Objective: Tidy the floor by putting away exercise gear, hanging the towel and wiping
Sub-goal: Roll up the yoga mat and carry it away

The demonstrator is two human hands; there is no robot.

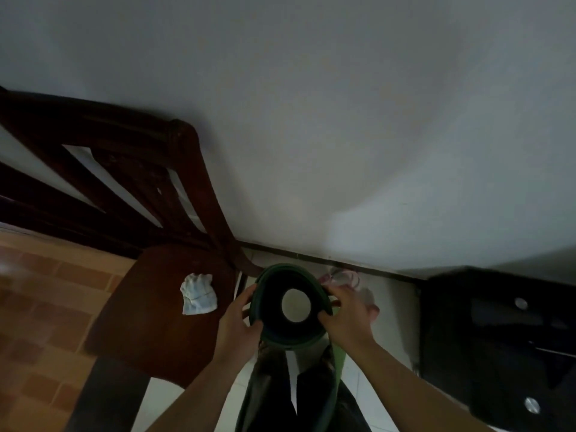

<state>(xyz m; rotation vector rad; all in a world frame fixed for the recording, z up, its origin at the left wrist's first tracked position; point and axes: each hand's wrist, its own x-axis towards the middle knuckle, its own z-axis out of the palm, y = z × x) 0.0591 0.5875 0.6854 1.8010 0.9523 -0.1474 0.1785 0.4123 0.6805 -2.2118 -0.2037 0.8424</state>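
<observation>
From the head camera: holding a rolled green mat [293,344] upright on end, just beside the wooden chair [149,332] and near the wall [343,135]. Gripping its top rim from both sides: left hand [240,316] curled round the left edge, right hand [346,319] pinching the right edge, thumb inside. Probably light, soft and springy, apt to unroll or buckle; better clasped round the outer layers lower down than by the rim alone. Crumpled white cloth [199,294] on the chair seat, untouched.

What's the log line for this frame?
phase: stowing mat | left hand: grips mat rim | right hand: grips mat rim | mat: rolled, upright | cloth: on chair seat
</observation>
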